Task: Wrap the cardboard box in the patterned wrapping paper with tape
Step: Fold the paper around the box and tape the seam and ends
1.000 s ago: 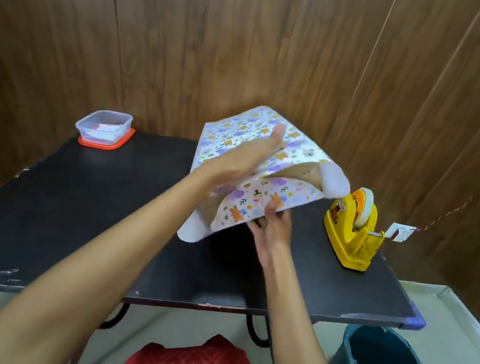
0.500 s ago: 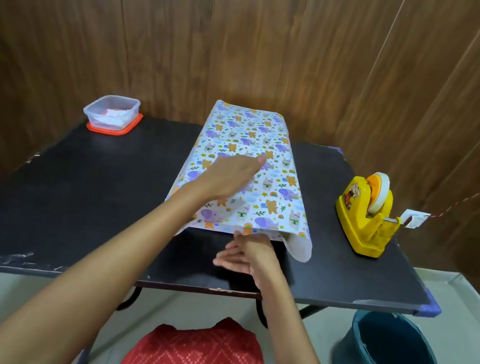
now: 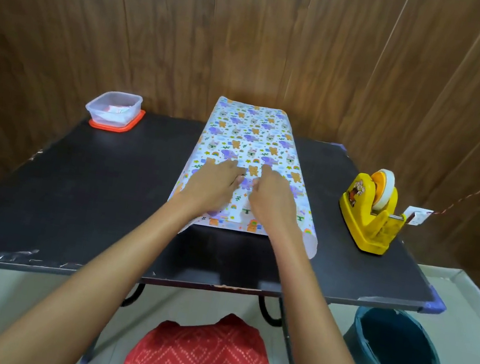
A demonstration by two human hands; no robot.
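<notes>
Our left grip [image 3: 214, 183] and right grip [image 3: 272, 199] lie flat, fingers straight, on the paper [image 3: 250, 132] near its front edge — dispenser [image 3: 367, 214] well right.

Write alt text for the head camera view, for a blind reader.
A person's left hand and right hand press side by side on patterned wrapping paper draped over something box-shaped on a black table. A yellow tape dispenser stands to the right, a clear container at the far left, a teal bucket on the floor.
</notes>
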